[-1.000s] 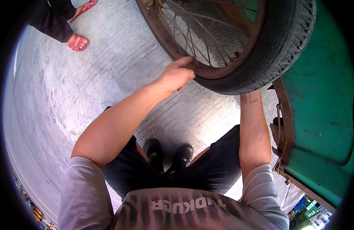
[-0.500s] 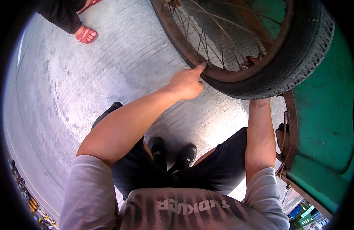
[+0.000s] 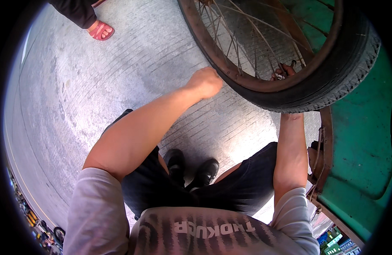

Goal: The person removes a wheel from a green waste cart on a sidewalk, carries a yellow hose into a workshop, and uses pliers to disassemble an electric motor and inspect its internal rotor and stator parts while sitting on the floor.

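Note:
A spoked wheel with a rusty rim [image 3: 264, 85] and a worn black tyre [image 3: 327, 91] stands at the upper right. My left hand [image 3: 204, 82] is closed, its fingers curled in beside the tyre's left edge; whether the knuckles touch the rubber I cannot tell. My right forearm passes under the tyre, and my right hand [image 3: 284, 72] shows only through the spokes, inside the rim. Its fingers are bent around something small and partly metallic that I cannot make out. The tyre hides my right wrist.
Close on the right stands a green metal panel [image 3: 357, 157] with a rusty frame bar [image 3: 327, 140]. Another person's foot in a red sandal [image 3: 101, 32] rests on the grooved concrete [image 3: 132, 63] at the upper left. Vehicles line the far lower left.
My left index finger has left the rim, and that hand is now curled at the tyre's outer edge. The wheel and my right hand sit slightly farther right in the picture.

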